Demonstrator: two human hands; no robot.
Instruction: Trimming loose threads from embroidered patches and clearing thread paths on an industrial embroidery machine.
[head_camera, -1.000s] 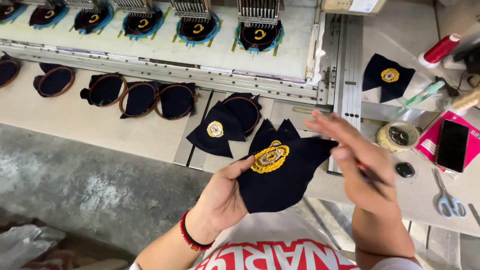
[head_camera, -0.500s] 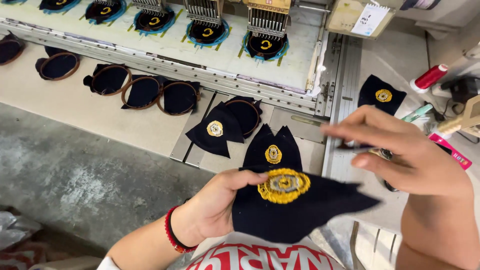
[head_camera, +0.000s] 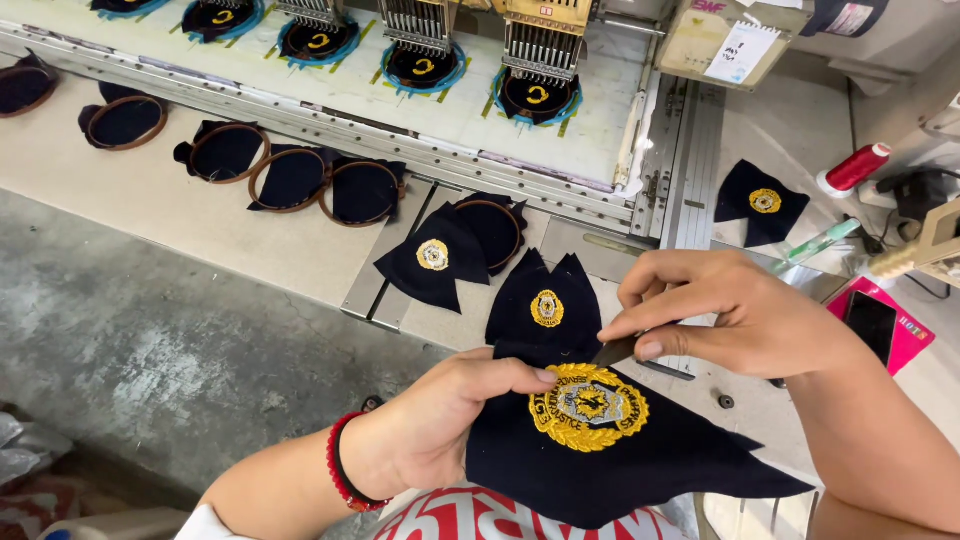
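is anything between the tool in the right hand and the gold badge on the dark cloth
Nothing visible. The right hand pinches a thin dark metal tool whose tip meets the gold embroidered badge on the navy fabric piece, held by the left hand.

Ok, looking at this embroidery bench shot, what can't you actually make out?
Head view only:
- Thin dark tool in the right hand: the fingers cover most of it, so its kind is unclear.
- Navy fabric piece held by the left hand: bottom edge cuts off its lower part.
- Scissors on the bench: none in frame, right edge crops that area.
- Gold badge: centre detail too small.
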